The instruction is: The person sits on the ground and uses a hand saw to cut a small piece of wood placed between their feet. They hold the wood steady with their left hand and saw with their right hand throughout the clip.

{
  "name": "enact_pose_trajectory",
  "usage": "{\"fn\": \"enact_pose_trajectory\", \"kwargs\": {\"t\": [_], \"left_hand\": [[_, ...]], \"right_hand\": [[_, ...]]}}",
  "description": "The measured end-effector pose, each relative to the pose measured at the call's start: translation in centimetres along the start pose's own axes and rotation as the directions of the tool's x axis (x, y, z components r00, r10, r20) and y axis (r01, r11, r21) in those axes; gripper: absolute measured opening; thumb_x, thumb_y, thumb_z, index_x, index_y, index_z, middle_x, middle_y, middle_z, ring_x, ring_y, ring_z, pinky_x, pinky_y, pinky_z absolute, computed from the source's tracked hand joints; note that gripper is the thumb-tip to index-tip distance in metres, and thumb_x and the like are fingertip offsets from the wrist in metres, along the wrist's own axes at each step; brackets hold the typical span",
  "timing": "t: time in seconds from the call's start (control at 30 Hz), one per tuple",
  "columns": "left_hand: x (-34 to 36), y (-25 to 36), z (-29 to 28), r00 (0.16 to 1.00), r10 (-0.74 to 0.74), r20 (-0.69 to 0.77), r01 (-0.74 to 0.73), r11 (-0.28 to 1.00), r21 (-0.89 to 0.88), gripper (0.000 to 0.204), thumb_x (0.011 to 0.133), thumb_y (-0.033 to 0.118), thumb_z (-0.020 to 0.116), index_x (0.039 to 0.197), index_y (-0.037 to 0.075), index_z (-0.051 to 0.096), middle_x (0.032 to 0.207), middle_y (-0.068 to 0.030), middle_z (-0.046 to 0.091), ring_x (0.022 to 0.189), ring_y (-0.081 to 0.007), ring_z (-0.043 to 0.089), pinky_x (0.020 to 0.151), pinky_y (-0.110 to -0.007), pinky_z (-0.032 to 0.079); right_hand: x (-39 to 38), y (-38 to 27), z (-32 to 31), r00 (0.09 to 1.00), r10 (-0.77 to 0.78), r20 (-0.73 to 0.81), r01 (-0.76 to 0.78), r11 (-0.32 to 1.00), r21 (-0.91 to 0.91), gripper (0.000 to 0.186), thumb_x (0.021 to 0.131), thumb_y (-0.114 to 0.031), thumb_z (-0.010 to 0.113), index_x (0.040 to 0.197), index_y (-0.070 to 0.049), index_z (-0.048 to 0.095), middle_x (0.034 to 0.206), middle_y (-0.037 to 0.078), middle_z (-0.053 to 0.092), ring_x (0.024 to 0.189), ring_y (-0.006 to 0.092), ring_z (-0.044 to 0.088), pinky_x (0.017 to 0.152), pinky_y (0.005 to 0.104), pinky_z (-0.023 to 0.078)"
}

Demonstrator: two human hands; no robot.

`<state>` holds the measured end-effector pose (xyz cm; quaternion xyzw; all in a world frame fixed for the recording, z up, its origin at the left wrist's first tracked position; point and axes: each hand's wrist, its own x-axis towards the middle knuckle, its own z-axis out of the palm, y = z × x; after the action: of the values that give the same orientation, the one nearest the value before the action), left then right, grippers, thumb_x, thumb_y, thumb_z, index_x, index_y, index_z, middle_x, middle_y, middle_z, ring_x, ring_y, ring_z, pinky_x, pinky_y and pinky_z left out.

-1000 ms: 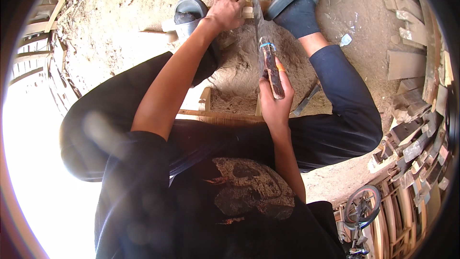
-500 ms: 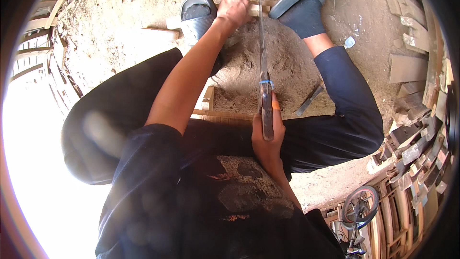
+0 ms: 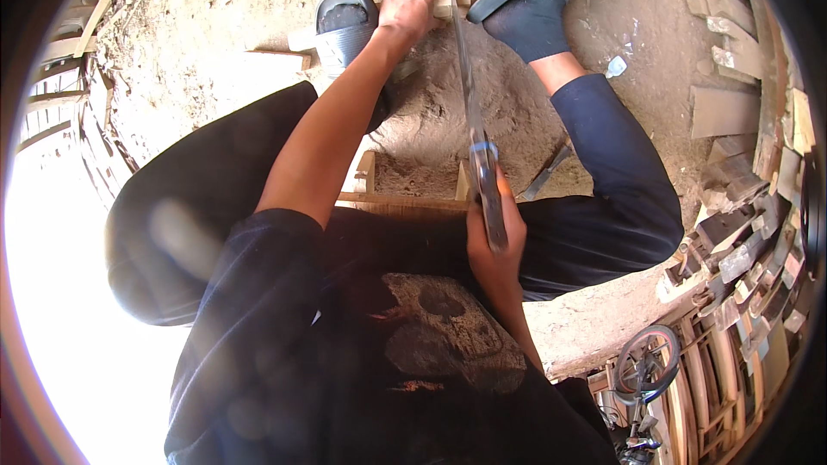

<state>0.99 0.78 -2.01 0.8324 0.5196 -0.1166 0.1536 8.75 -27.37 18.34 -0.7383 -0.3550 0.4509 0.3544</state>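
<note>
I am seated, looking down between my knees at sandy ground. My left hand (image 3: 405,13) presses down on a pale wooden strip (image 3: 448,7) that lies across the ground between my two feet in dark sandals (image 3: 345,21). My right hand (image 3: 493,237) grips the handle of a handsaw (image 3: 469,112), held close to my body. Its long thin blade runs forward and meets the wooden strip just right of my left hand.
A low wooden stool frame (image 3: 405,198) sits under me. Scrap wood pieces (image 3: 732,112) are piled along the right. Stacked wooden slat frames (image 3: 60,95) stand at the left. A small wheeled toy bicycle (image 3: 642,370) lies at the lower right.
My right hand has pulled the saw back toward my body, away from the strip. My left hand stays on the wood.
</note>
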Motion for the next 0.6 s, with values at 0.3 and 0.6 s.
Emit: {"fn": "enact_pose_trajectory", "kwargs": {"t": [0.3,0.6], "left_hand": [[0.6,0.4,0.5,0.988,0.094,-0.121,-0.093,0.996,0.018,0.040,0.077,0.045,0.072,0.100,0.012,0.067,0.094,-0.0104,0.070,0.091,-0.0265,0.068,0.080,-0.036,0.054],[1.5,0.6,-0.1,0.994,0.107,0.009,-0.106,0.991,-0.086,0.047,0.072,0.046,0.073,0.103,0.011,0.066,0.098,-0.0126,0.070,0.094,-0.0277,0.067,0.082,-0.038,0.054]], "right_hand": [[-2.2,1.5,-0.2,0.995,-0.081,-0.063,0.072,0.989,-0.132,0.059,0.081,0.004,0.053,0.138,0.002,0.042,0.087,0.016,0.064,0.068,0.0098,0.059,0.064,0.0249,0.048],[-1.9,0.2,-0.1,0.993,-0.084,-0.084,0.075,0.992,-0.097,0.060,0.078,0.002,0.055,0.137,0.000,0.044,0.073,0.013,0.058,0.063,0.0109,0.056,0.062,0.0268,0.047]]}}
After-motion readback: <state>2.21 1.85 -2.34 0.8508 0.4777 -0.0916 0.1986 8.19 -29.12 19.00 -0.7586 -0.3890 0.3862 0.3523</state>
